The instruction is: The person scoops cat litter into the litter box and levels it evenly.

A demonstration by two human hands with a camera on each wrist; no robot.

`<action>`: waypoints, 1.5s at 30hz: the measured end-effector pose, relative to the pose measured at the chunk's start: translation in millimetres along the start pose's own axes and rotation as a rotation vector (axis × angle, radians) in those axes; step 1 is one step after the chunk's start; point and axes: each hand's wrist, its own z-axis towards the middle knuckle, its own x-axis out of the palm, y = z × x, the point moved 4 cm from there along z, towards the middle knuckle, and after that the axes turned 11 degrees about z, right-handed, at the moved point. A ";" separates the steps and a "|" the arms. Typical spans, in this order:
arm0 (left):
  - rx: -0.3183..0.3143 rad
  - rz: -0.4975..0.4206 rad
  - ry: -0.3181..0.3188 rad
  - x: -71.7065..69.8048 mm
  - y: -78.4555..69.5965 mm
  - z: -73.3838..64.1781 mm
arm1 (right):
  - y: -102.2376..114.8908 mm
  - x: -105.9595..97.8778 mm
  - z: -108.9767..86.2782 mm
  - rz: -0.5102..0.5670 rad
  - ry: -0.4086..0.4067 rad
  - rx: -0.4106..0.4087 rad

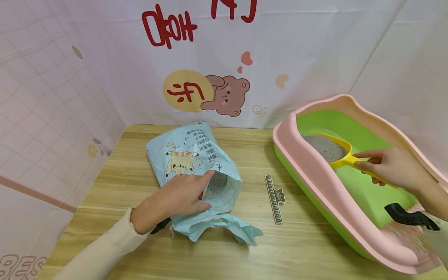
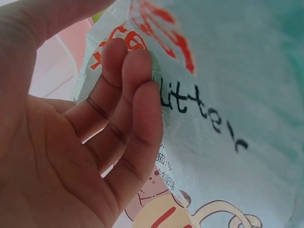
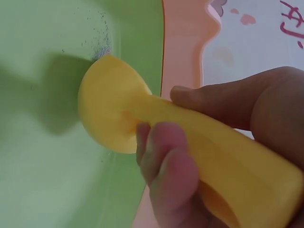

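My right hand (image 1: 393, 167) grips the handle of a yellow scoop (image 1: 348, 158) over the green inside of a pink and green litter box (image 1: 322, 186). Grey cat litter (image 1: 323, 147) fills the scoop's bowl. In the right wrist view the scoop (image 3: 114, 104) shows from its underside, and a few grains (image 3: 102, 51) lie on the green floor beyond. My left hand (image 1: 183, 194) holds the open mouth of a light blue litter bag (image 1: 196, 144), which lies on the table with grey litter inside. The left wrist view shows curled fingers (image 2: 142, 114) against the bag (image 2: 228, 104).
A dark grey bag clip (image 1: 274, 198) lies on the wooden table (image 1: 259, 155) between bag and box. The bag's torn edge (image 1: 227, 227) spreads toward the front. A printed cloth (image 1: 280, 39) hangs behind, and another patterned cloth covers the left side.
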 end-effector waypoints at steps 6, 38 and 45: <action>0.007 0.000 -0.013 -0.6 0.3 0.0 | 9.9 -2.6 0.2 -0.160 -0.006 -0.035; 0.003 -0.004 -0.002 -1.5 -0.3 1.2 | 26.5 -20.7 3.4 -0.570 -0.183 -0.185; 0.004 0.000 -0.011 -1.5 -0.4 1.2 | 33.5 -17.9 0.0 -0.617 -0.230 -0.191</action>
